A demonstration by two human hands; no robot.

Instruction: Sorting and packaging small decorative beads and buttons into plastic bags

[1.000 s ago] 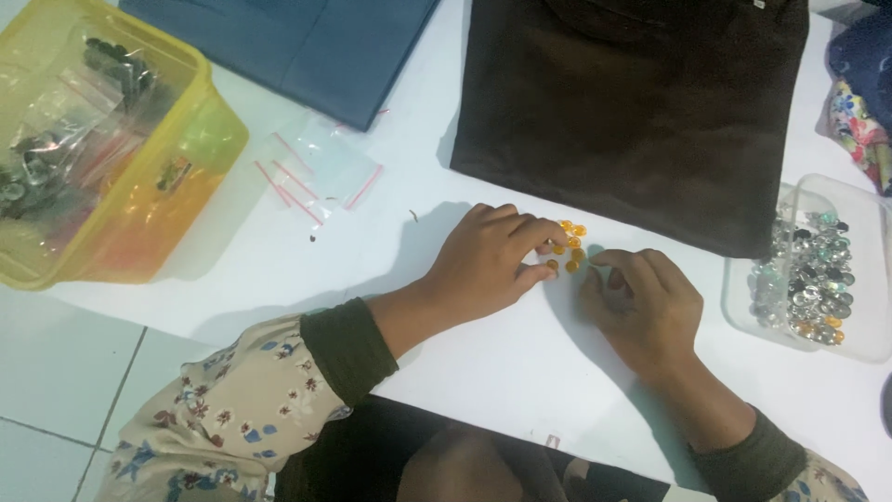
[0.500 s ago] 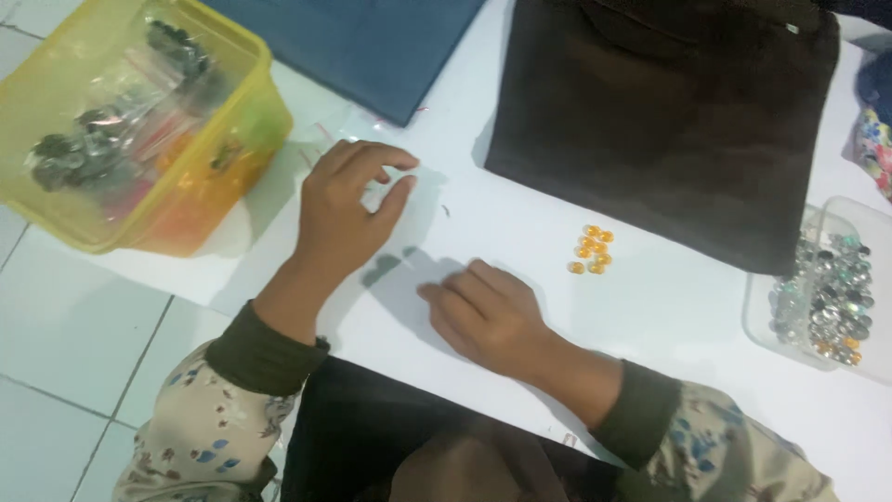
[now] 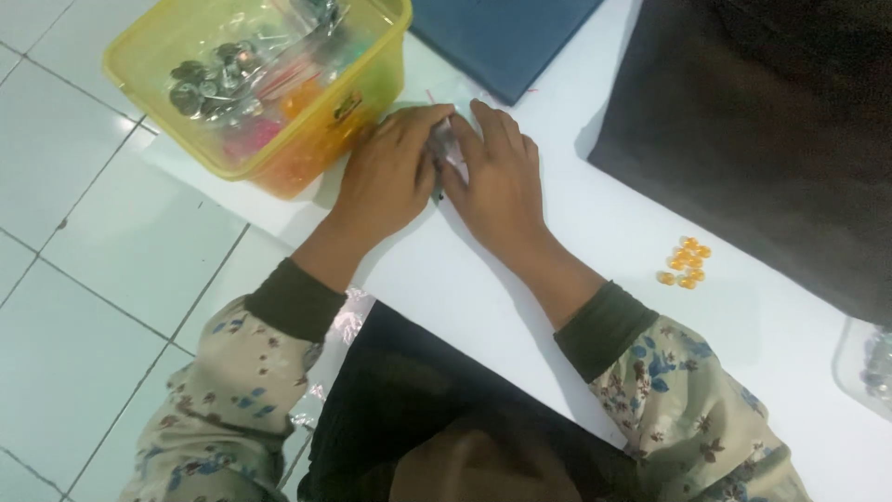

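Head view: your hands meet beside the yellow tub (image 3: 279, 139).
Left hand (image 3: 388, 177): fingers together, pinching the small clear bag (image 3: 446, 139).
Right hand (image 3: 502, 181): fingers flat on it.
Bag: on the table (image 3: 576, 270), between your fingertips.
Orange beads (image 3: 686, 260): well apart, right.

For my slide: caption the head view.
Both hands, left and right, press small clear bags beside a yellow tub.

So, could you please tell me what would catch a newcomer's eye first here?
Probably the yellow tub of small bagged items at the table's top-left corner. Next, the left hand and right hand meeting beside it over a small clear bag, and the orange beads clustered to the right.
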